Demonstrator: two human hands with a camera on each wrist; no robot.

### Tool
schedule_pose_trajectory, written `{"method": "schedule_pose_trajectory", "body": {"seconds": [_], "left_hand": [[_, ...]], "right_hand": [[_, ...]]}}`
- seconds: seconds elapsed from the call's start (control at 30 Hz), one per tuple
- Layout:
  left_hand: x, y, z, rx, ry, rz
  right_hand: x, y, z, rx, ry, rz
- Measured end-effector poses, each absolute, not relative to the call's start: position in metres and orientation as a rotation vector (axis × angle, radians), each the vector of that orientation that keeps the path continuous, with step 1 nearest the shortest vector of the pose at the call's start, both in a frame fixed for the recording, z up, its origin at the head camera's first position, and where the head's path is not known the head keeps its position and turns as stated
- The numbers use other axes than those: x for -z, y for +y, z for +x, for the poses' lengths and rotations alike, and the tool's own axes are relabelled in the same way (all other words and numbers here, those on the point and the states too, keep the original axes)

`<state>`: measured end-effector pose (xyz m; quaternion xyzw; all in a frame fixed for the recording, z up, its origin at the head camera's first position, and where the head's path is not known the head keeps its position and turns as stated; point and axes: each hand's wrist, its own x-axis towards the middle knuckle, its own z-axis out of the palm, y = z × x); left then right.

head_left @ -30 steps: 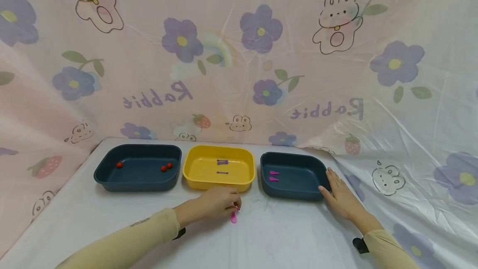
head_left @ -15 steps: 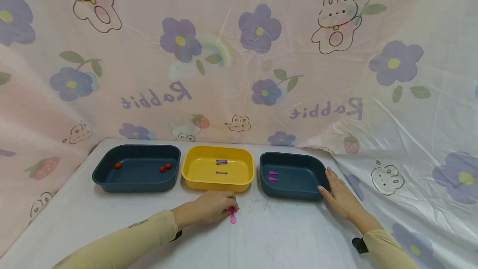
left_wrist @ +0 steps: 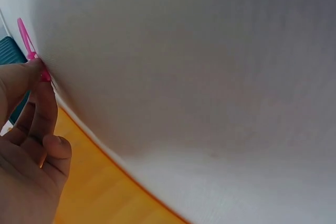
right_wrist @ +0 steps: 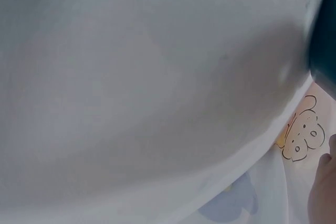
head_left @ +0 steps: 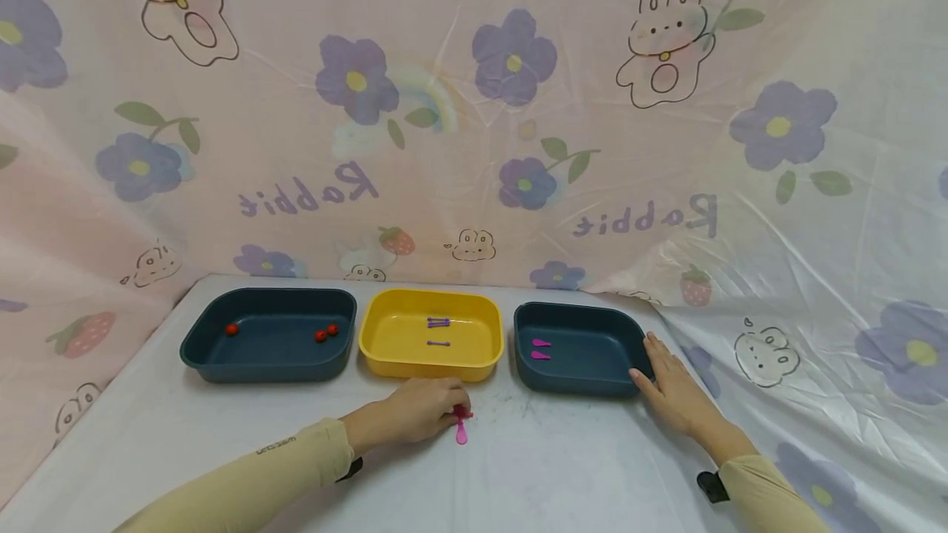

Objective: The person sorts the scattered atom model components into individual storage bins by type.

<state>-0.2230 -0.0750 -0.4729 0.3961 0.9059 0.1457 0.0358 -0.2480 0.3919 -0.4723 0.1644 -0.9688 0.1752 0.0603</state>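
My left hand (head_left: 424, 411) is in front of the yellow tray (head_left: 433, 368), pinching a small pink plastic piece with a teardrop-shaped loop (head_left: 462, 433) between thumb and fingertip. In the left wrist view the pink loop (left_wrist: 23, 35) sticks out past the fingertips, and part of the piece is covered by them. My right hand (head_left: 677, 395) touches the right end of the right dark blue tray (head_left: 585, 386), thumb and fingers extended. Two similar-looking magenta pieces (head_left: 541, 343) lie inside that tray, towards its left. Only an edge of the right hand (right_wrist: 323, 192) shows in the right wrist view.
Three purple sticks with knobbed ends (head_left: 439, 344) lie in the yellow tray. Another dark blue tray (head_left: 270, 373) at the left holds three small red balls (head_left: 320, 336). White cloth (head_left: 563, 467) covers the table, and a patterned curtain (head_left: 444, 212) hangs behind the trays.
More of the pink piece shows at the left fingertips than one second ago. My left hand stays in nearly the same spot, and the right hand keeps its place on the tray.
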Motion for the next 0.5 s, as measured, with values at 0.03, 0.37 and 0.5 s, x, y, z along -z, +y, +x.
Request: {"method": "schedule_pose_trajectory", "body": {"seconds": [0.03,0.37,0.5], "left_hand": [[0.4727,-0.0749,-0.2228,-0.449,2.782,1.201],[0.4748,-0.0741,-0.2213,-0.458,2.776,1.133],[0.4738,-0.0758,-0.2207,-0.488,2.774,1.144]], "right_hand": [[0.4721,0.3917,-0.2480,-0.531,-2.932,0.498],[0.4698,0.3891,-0.2465,-0.521,-2.940,0.484],[0.4698,0.3889,-0.2459,-0.522,-2.942,0.482]]}}
